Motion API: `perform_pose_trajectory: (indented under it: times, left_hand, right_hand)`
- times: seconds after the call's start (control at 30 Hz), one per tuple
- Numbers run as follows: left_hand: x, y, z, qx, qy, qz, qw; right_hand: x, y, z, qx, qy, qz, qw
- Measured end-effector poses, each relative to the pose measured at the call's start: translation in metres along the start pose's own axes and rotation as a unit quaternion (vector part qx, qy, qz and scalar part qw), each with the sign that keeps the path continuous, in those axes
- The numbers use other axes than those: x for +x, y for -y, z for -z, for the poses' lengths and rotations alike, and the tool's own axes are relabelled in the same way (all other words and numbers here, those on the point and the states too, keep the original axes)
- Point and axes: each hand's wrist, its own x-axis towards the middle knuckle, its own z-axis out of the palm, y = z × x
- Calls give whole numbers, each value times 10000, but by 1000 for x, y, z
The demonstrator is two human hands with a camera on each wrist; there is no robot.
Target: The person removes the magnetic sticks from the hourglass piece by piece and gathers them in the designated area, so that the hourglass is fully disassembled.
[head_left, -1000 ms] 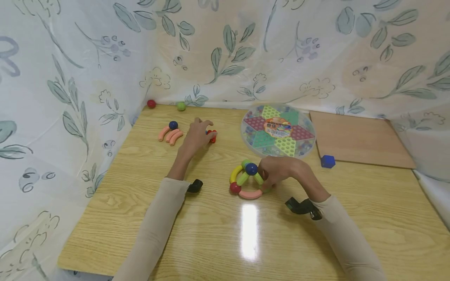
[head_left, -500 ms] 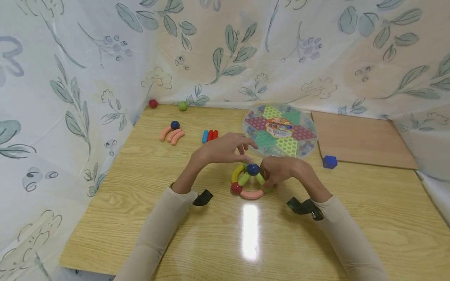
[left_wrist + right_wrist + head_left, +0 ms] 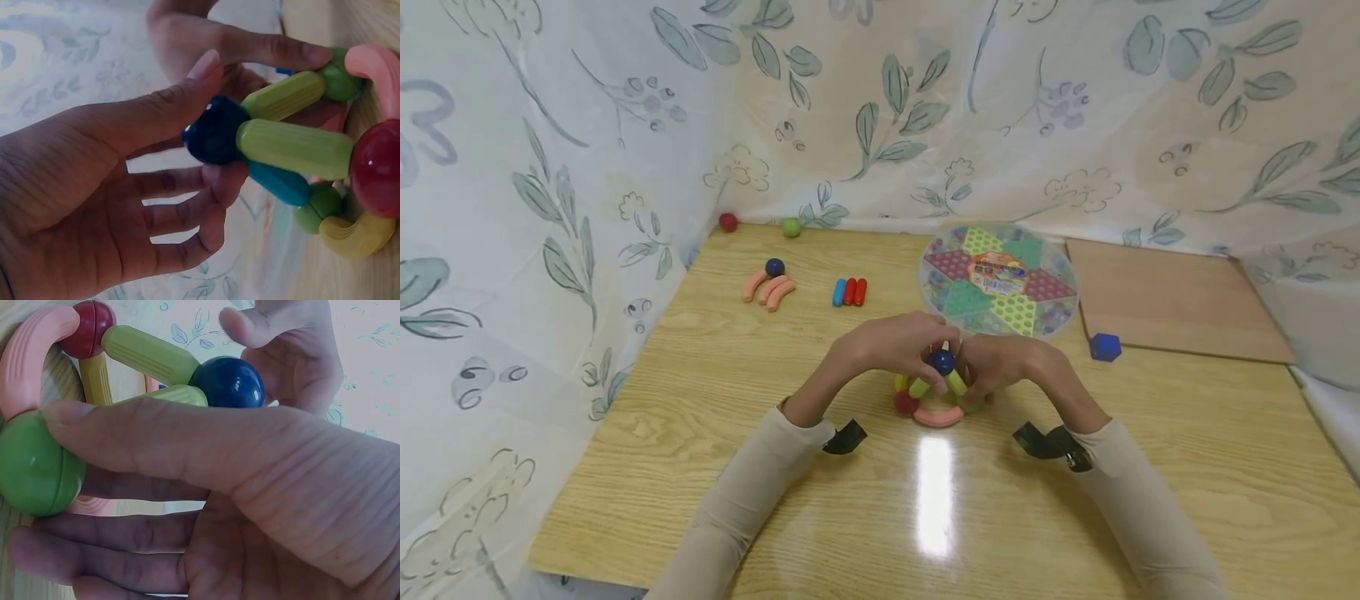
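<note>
Mid-worktop [image 3: 1037, 533], the left hand [image 3: 898, 343] pinches the blue ball [image 3: 942, 361] topping a toy pyramid [image 3: 294, 147] that appears nearly joined, the right hand [image 3: 1007, 362] grips its green ball [image 3: 37, 462], and red sticks [image 3: 861, 292] and curved pink rods [image 3: 780, 294] lie unused, far left.

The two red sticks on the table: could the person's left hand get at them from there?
Probably yes, once the left hand leaves the dark blue ball it is curled around. The red sticks lie just beyond it, with seemingly only bare table between.
</note>
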Motion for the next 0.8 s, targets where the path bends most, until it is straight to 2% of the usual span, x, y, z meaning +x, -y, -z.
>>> perform_pose_trajectory:
  times: [0.17,0.53,0.8]
  left_hand:
    - [4,-5,-3,42,88,318,9994]
    - [10,-5,-11,-146,-275,-22,9995]
    - [12,-6,-13,-129,-250,109,9995]
  right_hand:
    - [-1,-1,0,-3,-68,85,9999]
    - [1,-1,-2,-75,-137,182,9997]
    - [3,-1,-3,-150,-156,211,9995]
